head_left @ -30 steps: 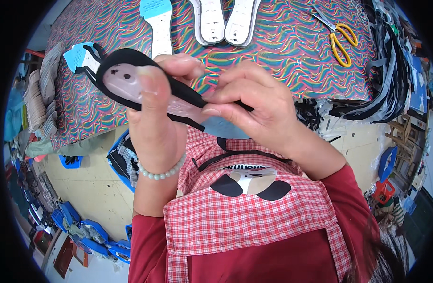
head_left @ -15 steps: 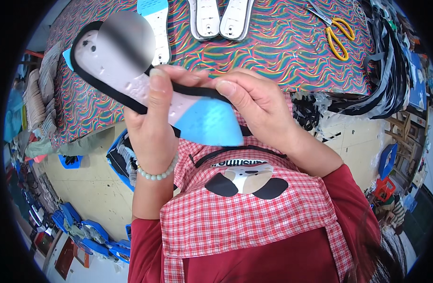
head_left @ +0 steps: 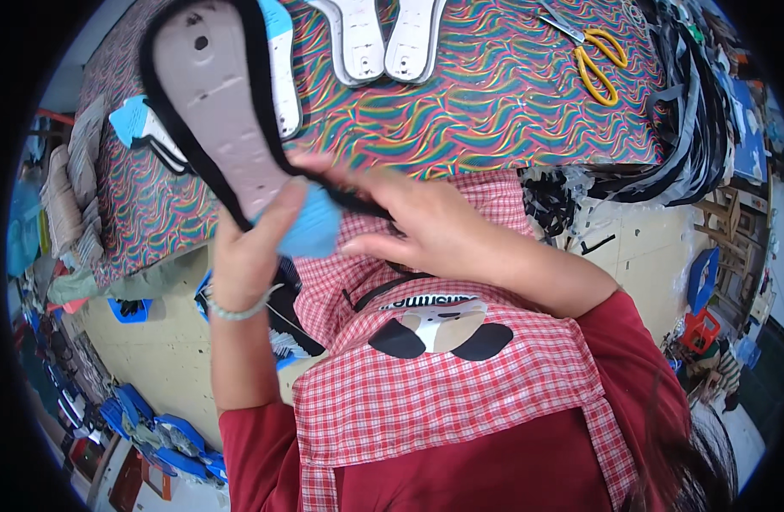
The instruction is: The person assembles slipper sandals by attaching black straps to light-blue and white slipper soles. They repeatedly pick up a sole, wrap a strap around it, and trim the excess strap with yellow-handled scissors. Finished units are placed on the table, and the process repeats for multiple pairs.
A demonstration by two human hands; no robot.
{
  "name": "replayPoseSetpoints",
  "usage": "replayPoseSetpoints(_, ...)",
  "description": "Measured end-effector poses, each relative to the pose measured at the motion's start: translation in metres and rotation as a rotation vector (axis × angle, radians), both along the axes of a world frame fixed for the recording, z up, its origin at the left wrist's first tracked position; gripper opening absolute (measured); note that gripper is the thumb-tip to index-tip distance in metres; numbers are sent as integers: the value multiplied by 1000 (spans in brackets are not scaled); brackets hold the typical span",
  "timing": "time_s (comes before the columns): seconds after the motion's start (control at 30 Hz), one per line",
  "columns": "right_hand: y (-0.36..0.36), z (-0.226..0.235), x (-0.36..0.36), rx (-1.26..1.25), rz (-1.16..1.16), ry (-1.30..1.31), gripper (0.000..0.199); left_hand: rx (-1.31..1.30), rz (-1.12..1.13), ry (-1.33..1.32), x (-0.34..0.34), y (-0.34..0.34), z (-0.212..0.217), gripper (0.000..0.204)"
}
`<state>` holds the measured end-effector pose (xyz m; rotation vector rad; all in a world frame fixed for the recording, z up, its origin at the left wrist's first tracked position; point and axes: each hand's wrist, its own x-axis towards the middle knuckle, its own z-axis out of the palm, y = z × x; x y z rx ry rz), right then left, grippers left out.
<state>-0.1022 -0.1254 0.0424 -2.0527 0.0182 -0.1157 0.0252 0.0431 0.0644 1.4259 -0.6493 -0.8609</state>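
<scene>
Insole: a grey shoe insole point(head_left: 217, 111) with black edge binding and a light blue heel end, held up over the near left edge of the patterned table point(head_left: 494, 111).
Left hand point(head_left: 247, 252): closed around the blue heel end, thumb pressed on the grey face.
Right hand point(head_left: 426, 226): fingers pinch the black binding just right of the heel.
Handling: likely light, thin and bendy; best gripped at heel or edge.
Far right: yellow-handled scissors point(head_left: 598, 60).

bare patterned table point(head_left: 494, 111) centre, white insoles point(head_left: 383, 43) ahead, scissors point(head_left: 592, 55) right
</scene>
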Motion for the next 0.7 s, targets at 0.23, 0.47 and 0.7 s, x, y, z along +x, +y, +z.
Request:
replayPoseSetpoints(0.23, -180, -13, -6, -472, -507, -304, 36, -513, 94, 902, 22, 38, 7, 36)
replayPoseSetpoints(0.47, -293, -17, -53, -865, -554, 180, 55, -1135, 304, 1011, 82, 88, 92, 38)
replayPoseSetpoints(0.7, -271, -2, -74, -520, -668, 510, 62, -322, 435, 635, 17, 1, 21, 35)
